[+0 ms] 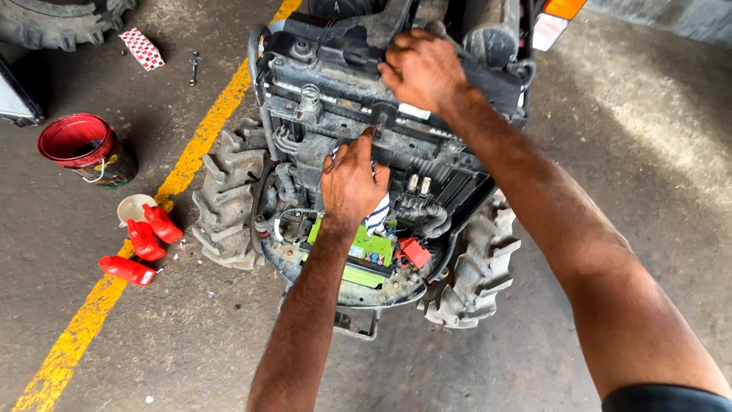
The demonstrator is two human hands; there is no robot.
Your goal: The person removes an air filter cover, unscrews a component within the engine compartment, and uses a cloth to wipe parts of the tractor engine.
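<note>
1. A red bucket [78,145] stands open on the floor [625,152]; its inside looks red, contents not discernible.
2. Three red bottles [145,243] lie beside a white funnel [133,206] on the yellow line [183,172].
3. The left hand [352,181] clutches a striped cloth [378,215] against the engine [343,114], above the green battery [366,255].
4. The right hand [422,70] grips the engine's top edge, fingers curled.
5. Tyres [229,194] flank the engine; a spanner [195,67] lies well apart.

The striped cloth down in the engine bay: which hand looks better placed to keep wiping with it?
Probably the left hand: it grips the striped cloth just above the green battery. The right hand rests higher, on the black top housing, apart from the cloth.
</note>
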